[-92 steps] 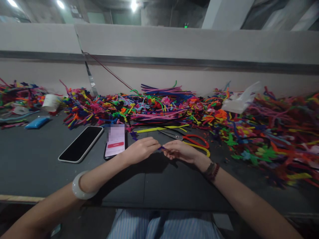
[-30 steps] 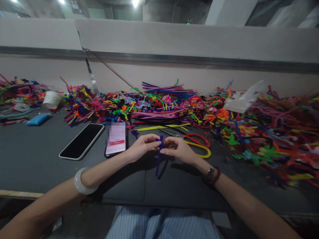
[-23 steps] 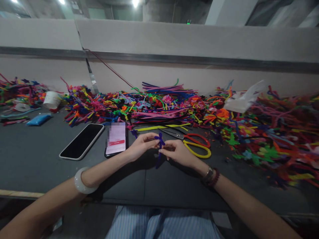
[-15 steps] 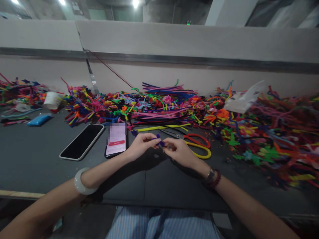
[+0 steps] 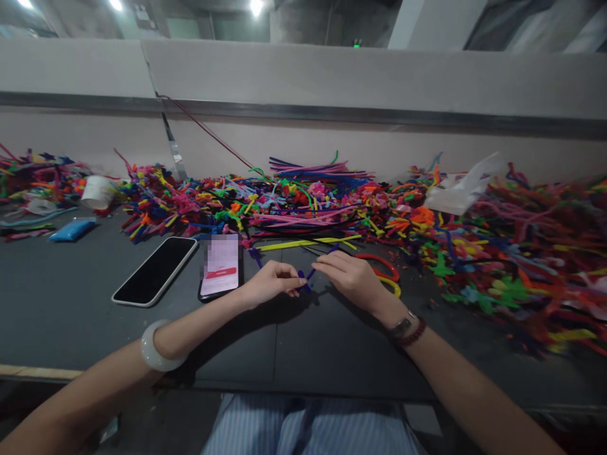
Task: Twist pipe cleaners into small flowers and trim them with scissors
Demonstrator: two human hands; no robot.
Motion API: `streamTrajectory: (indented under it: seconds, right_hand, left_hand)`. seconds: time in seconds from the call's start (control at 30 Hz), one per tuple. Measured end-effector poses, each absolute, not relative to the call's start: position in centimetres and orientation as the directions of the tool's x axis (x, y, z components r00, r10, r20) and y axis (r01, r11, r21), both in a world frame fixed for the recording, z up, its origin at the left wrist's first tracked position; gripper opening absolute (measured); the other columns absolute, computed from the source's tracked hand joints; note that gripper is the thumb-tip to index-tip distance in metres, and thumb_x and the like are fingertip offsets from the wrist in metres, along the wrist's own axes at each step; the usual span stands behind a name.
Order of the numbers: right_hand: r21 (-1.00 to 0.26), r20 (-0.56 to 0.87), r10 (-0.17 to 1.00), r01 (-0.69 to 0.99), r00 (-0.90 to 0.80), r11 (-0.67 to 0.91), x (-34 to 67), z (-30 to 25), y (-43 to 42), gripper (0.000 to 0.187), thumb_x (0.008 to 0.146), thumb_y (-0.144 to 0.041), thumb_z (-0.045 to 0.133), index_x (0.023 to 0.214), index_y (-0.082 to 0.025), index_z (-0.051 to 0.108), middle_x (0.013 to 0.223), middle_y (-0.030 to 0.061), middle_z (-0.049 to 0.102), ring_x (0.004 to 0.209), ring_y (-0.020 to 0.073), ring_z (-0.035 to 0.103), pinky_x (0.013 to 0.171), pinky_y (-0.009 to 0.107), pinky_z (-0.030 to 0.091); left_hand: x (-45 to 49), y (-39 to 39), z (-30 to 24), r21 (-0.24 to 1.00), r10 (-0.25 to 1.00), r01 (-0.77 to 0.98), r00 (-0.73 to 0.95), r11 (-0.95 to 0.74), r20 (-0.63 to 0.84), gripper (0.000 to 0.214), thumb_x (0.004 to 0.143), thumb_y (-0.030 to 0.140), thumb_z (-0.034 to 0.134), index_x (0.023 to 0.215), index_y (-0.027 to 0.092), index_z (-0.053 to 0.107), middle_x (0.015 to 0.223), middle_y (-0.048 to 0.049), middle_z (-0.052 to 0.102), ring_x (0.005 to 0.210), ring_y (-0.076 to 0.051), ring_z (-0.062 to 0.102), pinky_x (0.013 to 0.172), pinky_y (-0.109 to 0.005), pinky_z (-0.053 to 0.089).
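In the middle of the view, a dark purple pipe cleaner (image 5: 304, 287) is bent into a small shape. My left hand (image 5: 271, 282) pinches it between thumb and fingertips. The fingers of my right hand (image 5: 353, 281) are closed on a straight stretch of the same pipe cleaner, just up and to the right of the bent part. Scissors (image 5: 392, 287) with one red and one yellow handle lie behind my right hand, their blades mostly covered. Another bit of purple pipe cleaner (image 5: 256, 256) rests behind my left hand.
Two phones, one dark-screened (image 5: 155, 270) and one lit (image 5: 222, 268), lie to the left. A long heap of coloured pipe cleaners (image 5: 303, 196) lines the back. Yellow pipe cleaners (image 5: 308, 242) lie before it. A white cup (image 5: 97, 193) and blue packet (image 5: 73, 230) sit at left.
My right hand has turned over and moved slightly up and away from my left fingertips, and a purple length now shows between the hands. My left hand has shifted slightly down.
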State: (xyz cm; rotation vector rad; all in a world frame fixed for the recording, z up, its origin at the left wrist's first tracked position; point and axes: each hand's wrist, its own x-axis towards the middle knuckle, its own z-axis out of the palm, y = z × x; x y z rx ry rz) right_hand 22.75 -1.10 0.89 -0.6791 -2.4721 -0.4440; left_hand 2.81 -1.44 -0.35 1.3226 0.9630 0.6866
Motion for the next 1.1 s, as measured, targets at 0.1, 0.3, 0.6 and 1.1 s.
streamTrajectory:
  seconds: [0.1, 0.3, 0.6, 1.1]
  right_hand:
    - [-0.047, 0.717, 0.446, 0.600, -0.536, 0.799, 22.3, 0.6, -1.5, 0.020, 0.080, -0.009, 0.045, 0.093, -0.014, 0.059, 0.098, 0.0110, 0.058, 0.085, 0.0167, 0.055, 0.072, 0.027, 0.047]
    - [-0.577, 0.541, 0.733, 0.453, -0.412, 0.680, 20.4, -0.1, -2.4, 0.008, 0.074, -0.020, 0.057, 0.078, -0.015, 0.061, 0.076, 0.0043, 0.061, 0.061, 0.0108, 0.055, 0.054, 0.020, 0.046]
    - [-0.795, 0.285, 0.883, 0.423, -0.372, 0.435, 20.2, -0.1, -2.0, 0.017, 0.074, -0.028, 0.057, 0.072, -0.014, 0.067, 0.066, 0.0032, 0.063, 0.055, 0.0116, 0.056, 0.052, 0.022, 0.043]
    - [-0.980, -0.019, 0.919, 0.190, -0.393, 0.061, 20.0, 0.2, -1.9, 0.023, 0.061, -0.033, 0.068, 0.061, -0.012, 0.058, 0.052, -0.0011, 0.057, 0.050, 0.0101, 0.053, 0.054, 0.023, 0.042]
  left_hand:
    - [2.8, -1.3, -0.7, 0.984, 0.902, -0.044, 0.409, 0.172, -0.139, 0.024, 0.062, 0.032, 0.067, 0.065, 0.011, 0.056, 0.058, 0.0013, 0.057, 0.055, -0.008, 0.055, 0.059, -0.020, 0.043]
    - [2.7, -1.4, -0.9, 0.975, 0.898, -0.151, 0.432, 0.164, -0.085, 0.023, 0.063, 0.029, 0.067, 0.074, 0.012, 0.058, 0.067, 0.0002, 0.060, 0.063, -0.009, 0.057, 0.066, -0.021, 0.045]
    - [2.5, -1.1, -0.3, 0.996, 0.932, 0.036, 0.357, -0.078, 0.060, 0.026, 0.069, 0.037, 0.059, 0.072, 0.011, 0.059, 0.065, -0.0007, 0.057, 0.062, -0.010, 0.055, 0.059, -0.021, 0.046]
    - [2.2, -2.2, 0.8, 0.831, 0.859, 0.385, 0.473, -0.402, 0.197, 0.031, 0.078, 0.036, 0.044, 0.062, 0.012, 0.056, 0.057, 0.0008, 0.052, 0.055, -0.008, 0.044, 0.052, -0.019, 0.034]
